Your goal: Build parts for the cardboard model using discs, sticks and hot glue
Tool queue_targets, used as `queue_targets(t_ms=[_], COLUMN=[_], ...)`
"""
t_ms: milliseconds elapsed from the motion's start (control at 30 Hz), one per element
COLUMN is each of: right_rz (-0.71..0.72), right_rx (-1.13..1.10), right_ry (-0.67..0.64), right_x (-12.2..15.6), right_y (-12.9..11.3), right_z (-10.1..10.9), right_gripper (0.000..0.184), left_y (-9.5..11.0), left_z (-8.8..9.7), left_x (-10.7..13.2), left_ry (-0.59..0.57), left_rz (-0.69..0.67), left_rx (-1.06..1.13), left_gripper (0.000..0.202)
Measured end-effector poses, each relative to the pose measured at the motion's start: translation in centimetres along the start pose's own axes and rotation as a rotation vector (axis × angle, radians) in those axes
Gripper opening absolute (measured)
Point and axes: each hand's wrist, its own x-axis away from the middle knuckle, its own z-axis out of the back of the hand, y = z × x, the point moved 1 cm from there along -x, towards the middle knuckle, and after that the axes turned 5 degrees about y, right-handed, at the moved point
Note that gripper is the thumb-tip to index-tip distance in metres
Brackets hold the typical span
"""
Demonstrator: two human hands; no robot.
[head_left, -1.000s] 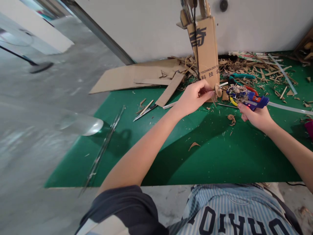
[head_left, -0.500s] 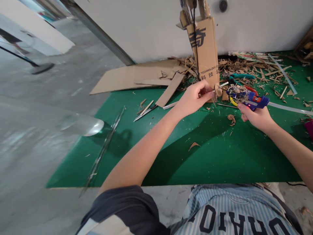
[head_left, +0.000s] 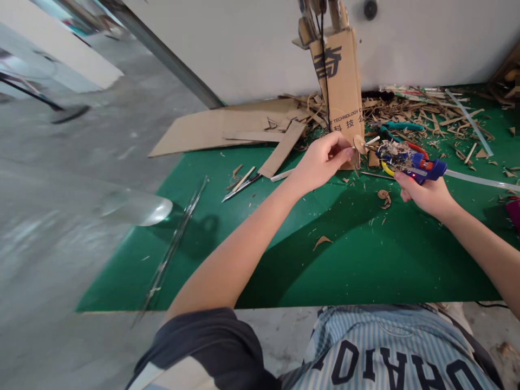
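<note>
My right hand (head_left: 424,190) is wrapped round a blue hot glue gun (head_left: 422,165) coated at the front with stringy scraps; a clear glue stick (head_left: 481,179) trails from its back. The nozzle points left and meets or nearly meets a small round cardboard disc (head_left: 359,144). Pinched between thumb and fingers of my left hand (head_left: 325,161) is a thin white stick that passes through the disc; its far end (head_left: 372,140) shows beyond it. Behind stands an upright cardboard piece (head_left: 345,81) with black print, its foot partly hidden by my left hand.
Cardboard scraps (head_left: 430,108) heap along the wall. Teal-handled pliers (head_left: 402,125) lie behind the glue gun. Cardboard strips (head_left: 283,149), a knife-like blade (head_left: 241,188) and a bundle of thin wires (head_left: 176,241) lie leftward on the green table (head_left: 309,271). A transparent cylinder (head_left: 150,210) juts over its left edge.
The disc has tilted slightly and shifted a little up and left, showing more of its face. My left hand has turned very slightly; the glue gun stays nearly still.
</note>
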Motion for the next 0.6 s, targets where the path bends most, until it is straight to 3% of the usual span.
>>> queue_targets(t_ms=[367,600], right_rz=[-0.016,-0.03], right_rx=[0.035,0.063], right_ry=[-0.001,0.011], right_x=[0.2,0.5], right_y=[-0.3,-1.4], right_z=[0.1,-0.1], right_gripper=[0.048,0.05], left_y=[0.2,0.1], left_z=[0.1,0.1], left_x=[0.0,0.1], left_ry=[0.014,0.014], left_rz=[0.043,0.031], left_rx=[-0.02,-0.06], left_gripper=[0.015,0.022])
